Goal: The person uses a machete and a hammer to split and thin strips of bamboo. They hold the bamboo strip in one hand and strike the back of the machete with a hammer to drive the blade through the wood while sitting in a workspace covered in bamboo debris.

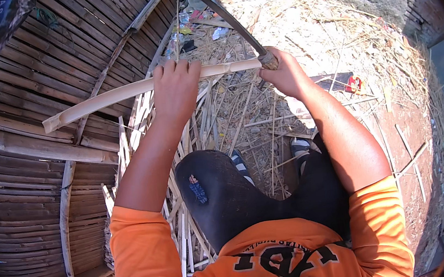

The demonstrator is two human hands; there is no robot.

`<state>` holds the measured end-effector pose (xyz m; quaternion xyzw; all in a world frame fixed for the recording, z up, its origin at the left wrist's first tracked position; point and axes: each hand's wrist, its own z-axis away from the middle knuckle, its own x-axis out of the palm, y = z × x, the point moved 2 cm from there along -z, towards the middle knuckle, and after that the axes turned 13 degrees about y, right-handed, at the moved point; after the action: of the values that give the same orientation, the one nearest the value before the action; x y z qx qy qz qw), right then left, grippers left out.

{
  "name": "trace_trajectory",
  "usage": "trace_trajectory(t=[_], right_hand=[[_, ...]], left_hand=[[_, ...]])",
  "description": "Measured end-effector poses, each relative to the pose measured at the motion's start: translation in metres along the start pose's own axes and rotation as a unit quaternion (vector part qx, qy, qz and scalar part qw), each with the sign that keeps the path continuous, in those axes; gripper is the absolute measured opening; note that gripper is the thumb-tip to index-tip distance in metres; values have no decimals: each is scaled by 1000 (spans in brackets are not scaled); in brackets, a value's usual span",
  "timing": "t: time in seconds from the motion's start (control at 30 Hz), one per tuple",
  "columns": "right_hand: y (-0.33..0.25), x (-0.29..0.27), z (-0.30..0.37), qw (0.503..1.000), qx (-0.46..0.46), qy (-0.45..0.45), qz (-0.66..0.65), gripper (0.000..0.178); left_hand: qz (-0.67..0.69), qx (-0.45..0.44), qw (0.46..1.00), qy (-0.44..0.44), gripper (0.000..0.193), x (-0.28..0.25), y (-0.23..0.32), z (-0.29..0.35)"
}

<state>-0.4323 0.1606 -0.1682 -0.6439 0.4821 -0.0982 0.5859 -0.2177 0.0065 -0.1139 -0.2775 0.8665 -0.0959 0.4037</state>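
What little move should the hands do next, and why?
Perhaps the right hand could gently turn the knife: the right end of the pale bamboo strip appears to meet it by the handle, and the left hand grips that strip.

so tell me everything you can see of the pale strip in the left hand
The pale strip looks like split bamboo: long, narrow, cream-coloured, shallowly hollowed, with a node-like ridge toward its right end. It is held crosswise, its left end lower in view; the fisheye may exaggerate the bend. The left hand grips it right of its middle; its right end reaches the right hand and knife, where contact is unclear.
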Motion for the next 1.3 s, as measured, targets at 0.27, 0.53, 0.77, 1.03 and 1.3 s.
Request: trace_trajectory(t=[0.27,0.53,0.77,1.03,1.3], right_hand=[[17,6,-6,997,51,-48,-35,39],[35,-12,-16,1000,19,-9,-4,25],[12,-26,-14,996,26,-30,-85,28],[11,-16,-10,998,-7,-36,-42,32],[16,-28,-18,998,-38,23,-52,39]], left_hand=[[27,106,993,34,18,-18,52,-54],[158,126,947,249,49,-62,42,-46],[581,-385,636,331,53,-74,-12,-63],[584,-337,692,258,28,-83,-16,-87],[490,-268,734,387,29,-107,-50,-90]])
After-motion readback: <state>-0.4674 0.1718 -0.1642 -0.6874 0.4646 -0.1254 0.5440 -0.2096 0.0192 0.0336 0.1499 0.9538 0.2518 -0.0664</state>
